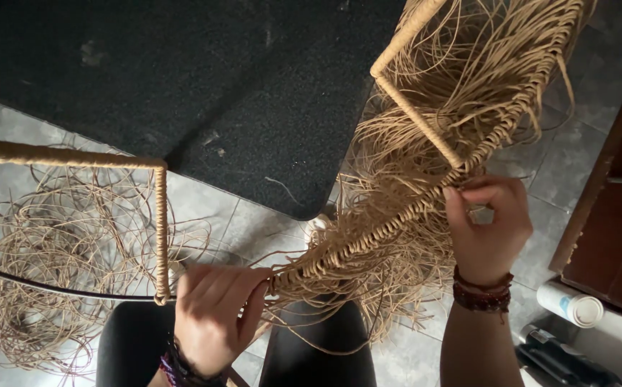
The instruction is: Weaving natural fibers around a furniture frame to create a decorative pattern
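Note:
A metal frame wrapped in tan cord (160, 215) stretches across the view, with a woven bar (390, 222) running diagonally from lower left to upper right. Many loose tan cord strands (411, 136) hang from that bar. My left hand (214, 312) grips the bar at its lower end, fingers curled around the cord wrapping. My right hand (486, 226) pinches the bar higher up, near where a wrapped cross rod (418, 118) meets it. Beaded bracelets sit on both wrists.
A dark mat (182, 79) covers the tiled floor (569, 158) beyond the frame. A tangle of loose cord (53, 251) lies on the left. A brown wooden cabinet (619, 208) stands at right, with a white tube (570, 304) and a dark tool (562, 358) beside it.

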